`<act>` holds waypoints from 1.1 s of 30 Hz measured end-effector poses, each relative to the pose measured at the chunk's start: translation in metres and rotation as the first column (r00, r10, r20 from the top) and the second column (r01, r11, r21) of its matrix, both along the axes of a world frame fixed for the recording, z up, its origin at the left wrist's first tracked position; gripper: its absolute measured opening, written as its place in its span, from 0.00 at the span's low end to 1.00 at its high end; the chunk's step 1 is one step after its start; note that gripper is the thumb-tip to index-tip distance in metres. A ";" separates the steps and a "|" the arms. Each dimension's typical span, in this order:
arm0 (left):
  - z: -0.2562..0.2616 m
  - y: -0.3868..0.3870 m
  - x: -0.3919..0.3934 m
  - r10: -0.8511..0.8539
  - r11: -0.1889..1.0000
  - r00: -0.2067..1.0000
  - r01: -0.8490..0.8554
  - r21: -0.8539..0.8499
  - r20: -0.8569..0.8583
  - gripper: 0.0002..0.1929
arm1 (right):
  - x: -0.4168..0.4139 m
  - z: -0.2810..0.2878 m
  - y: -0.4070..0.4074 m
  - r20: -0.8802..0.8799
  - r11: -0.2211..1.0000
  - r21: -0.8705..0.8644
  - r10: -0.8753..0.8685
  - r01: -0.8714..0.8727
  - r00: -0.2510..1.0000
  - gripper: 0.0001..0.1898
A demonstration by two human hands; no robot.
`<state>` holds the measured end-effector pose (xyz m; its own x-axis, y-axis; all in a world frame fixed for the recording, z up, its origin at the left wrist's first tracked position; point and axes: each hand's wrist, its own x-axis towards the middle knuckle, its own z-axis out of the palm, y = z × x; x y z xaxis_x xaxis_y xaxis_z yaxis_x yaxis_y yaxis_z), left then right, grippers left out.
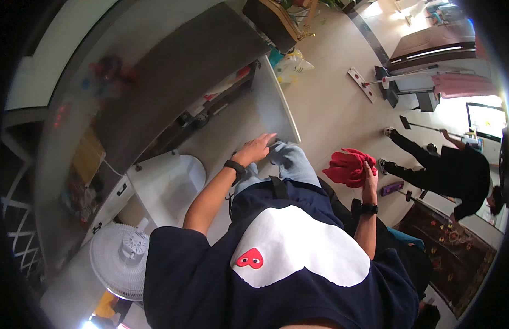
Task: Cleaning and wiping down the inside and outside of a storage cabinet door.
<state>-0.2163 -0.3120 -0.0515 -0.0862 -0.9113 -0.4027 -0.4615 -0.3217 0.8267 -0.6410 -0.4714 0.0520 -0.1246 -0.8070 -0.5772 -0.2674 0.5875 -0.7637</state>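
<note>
My left hand point(254, 150), with a black band on its wrist, is over my bent leg in light jeans, beside the open white cabinet door point(275, 98). Its fingers are extended and I see nothing in it. My right hand point(368, 177) grips a bunched red cloth point(349, 167) out to my right, above the tiled floor. Before me is a low cabinet with a dark top point(188, 53), its inside holding dark and red items that I cannot make out. A second white door point(164, 189) stands open at the left.
A white fan point(118, 261) stands at the lower left. Plastic bags point(293, 66) lie beyond the open door. A flat mop point(362, 84) and a purple-headed mop point(392, 188) are on the floor to the right. A person in black point(452, 168) holds a long-handled tool; another person is close behind my right arm.
</note>
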 end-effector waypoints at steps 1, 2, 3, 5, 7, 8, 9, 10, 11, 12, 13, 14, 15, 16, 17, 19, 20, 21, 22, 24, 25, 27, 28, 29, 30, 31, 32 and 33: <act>-0.003 0.001 0.000 0.010 1.000 1.000 -0.010 0.011 0.003 0.29 | 0.006 0.007 -0.003 0.007 1.000 -0.024 -0.003 0.003 1.000 0.21; -0.005 0.002 -0.002 0.016 1.000 1.000 -0.017 0.018 0.021 0.28 | 0.008 0.011 -0.009 0.014 1.000 -0.017 -0.001 0.001 1.000 0.31; -0.008 0.004 -0.002 0.021 1.000 0.999 -0.022 0.020 0.042 0.27 | 0.010 0.012 -0.013 -0.021 0.999 -0.032 0.015 -0.016 1.000 0.32; -0.012 0.014 -0.004 0.031 0.998 0.997 -0.035 0.052 0.067 0.26 | 0.016 0.008 -0.018 -0.105 0.998 -0.043 0.040 -0.045 0.994 0.28; -0.017 0.018 -0.012 0.038 0.996 0.995 -0.044 0.072 0.092 0.25 | 0.023 0.003 -0.024 -0.123 0.995 -0.053 0.081 -0.088 0.989 0.29; -0.018 0.024 -0.019 0.100 0.992 0.992 -0.106 0.075 0.079 0.24 | 0.023 0.000 -0.026 -0.159 0.991 -0.059 0.109 -0.120 0.981 0.30; -0.020 0.029 -0.024 0.163 0.982 0.984 -0.169 0.080 0.071 0.23 | 0.024 -0.004 -0.028 -0.138 0.990 -0.055 0.124 -0.132 0.983 0.30; -0.020 0.026 -0.028 0.175 0.981 0.981 -0.182 0.075 0.090 0.23 | 0.027 -0.007 -0.036 -0.166 0.973 -0.087 0.199 -0.215 0.966 0.30; -0.020 0.023 -0.032 0.210 0.975 0.972 -0.216 0.056 0.103 0.22 | 0.030 -0.009 -0.043 -0.198 0.948 -0.117 0.271 -0.297 0.942 0.30; -0.020 0.023 -0.037 0.248 0.967 0.962 -0.253 0.040 0.116 0.22 | 0.033 -0.010 -0.049 -0.181 0.943 -0.119 0.287 -0.310 0.941 0.30; -0.021 0.022 -0.041 0.263 0.962 0.956 -0.270 0.039 0.132 0.22 | 0.037 -0.011 -0.054 -0.167 0.922 -0.167 0.323 -0.350 0.932 0.30; -0.022 0.021 -0.043 0.296 0.955 0.943 -0.295 -0.025 0.150 0.20 | 0.038 -0.014 -0.060 -0.156 0.896 -0.216 0.359 -0.387 0.920 0.29; -0.019 0.020 -0.048 0.324 0.946 0.932 -0.314 -0.087 0.163 0.19 | 0.035 -0.020 -0.067 -0.146 0.892 -0.215 0.373 -0.397 0.916 0.29; -0.017 0.019 -0.053 0.337 0.941 0.926 -0.327 -0.085 0.173 0.19 | 0.032 -0.025 -0.074 -0.122 0.863 -0.258 0.417 -0.435 0.901 0.29; -0.015 0.017 -0.058 0.368 0.929 0.918 -0.355 -0.106 0.149 0.19 | 0.031 -0.031 -0.082 -0.101 0.830 -0.301 0.462 -0.469 0.881 0.28; -0.002 0.011 -0.067 0.401 0.914 0.907 -0.387 -0.118 0.130 0.19 | 0.043 -0.021 -0.090 -0.048 0.811 -0.324 0.500 -0.487 0.865 0.27; 0.005 0.008 -0.070 0.425 0.901 0.899 -0.410 -0.139 0.105 0.19 | 0.053 -0.011 -0.093 -0.005 0.793 -0.351 0.530 -0.498 0.848 0.27; 0.013 0.002 -0.075 0.446 0.888 0.892 -0.430 -0.163 0.076 0.19 | 0.061 0.002 -0.098 -0.002 0.788 -0.351 0.539 -0.506 0.842 0.27; 0.018 -0.002 -0.079 0.455 0.884 0.887 -0.440 -0.158 0.079 0.19 | 0.069 0.013 -0.099 -0.009 0.762 -0.371 0.568 -0.530 0.823 0.26; 0.029 -0.015 -0.085 0.481 0.859 0.876 -0.464 -0.215 0.032 0.18 | 0.087 0.039 -0.102 0.025 0.740 -0.377 0.610 -0.557 0.792 0.25; 0.033 -0.019 -0.086 0.493 0.854 0.870 -0.475 -0.213 0.037 0.18 | 0.095 0.045 -0.103 0.029 0.734 -0.376 0.620 -0.566 0.784 0.25; 0.043 -0.031 -0.089 0.535 0.829 0.838 -0.546 -0.124 -0.111 0.26 | 0.107 0.057 -0.107 0.047 0.634 -0.398 0.736 -0.663 0.676 0.26; 0.051 -0.036 -0.091 0.539 0.827 0.835 -0.549 -0.118 -0.109 0.26 | 0.113 0.063 -0.107 -0.026 0.576 -0.387 0.773 -0.720 0.633 0.27; 0.059 -0.043 -0.093 0.535 0.811 0.840 -0.540 -0.226 -0.086 0.31 | 0.118 0.068 -0.107 -0.024 0.577 -0.382 0.775 -0.722 0.632 0.27; 0.068 -0.050 -0.095 0.532 0.787 0.845 -0.520 -0.331 -0.062 0.36 | 0.123 0.074 -0.107 -0.038 0.515 -0.399 0.817 -0.759 0.575 0.28; 0.077 -0.059 -0.092 0.537 0.785 0.842 -0.524 -0.330 -0.060 0.36 | 0.133 0.083 -0.109 -0.055 0.444 -0.419 0.859 -0.792 0.510 0.29; 0.087 -0.069 -0.087 0.535 0.763 0.845 -0.489 -0.423 -0.011 0.40 | 0.144 0.096 -0.109 -0.006 0.438 -0.407 0.876 -0.802 0.482 0.30; 0.093 -0.077 -0.086 0.533 0.737 0.845 -0.443 -0.510 0.035 0.44 | 0.149 0.097 -0.108 -0.009 0.438 -0.405 0.876 -0.803 0.482 0.30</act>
<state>-0.3024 -0.3894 0.0410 0.4512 -0.8849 0.1159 -0.4939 -0.1394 0.8583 -0.4921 -0.5797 0.1489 0.7902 -0.5793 -0.2000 -0.3326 -0.1313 -0.9339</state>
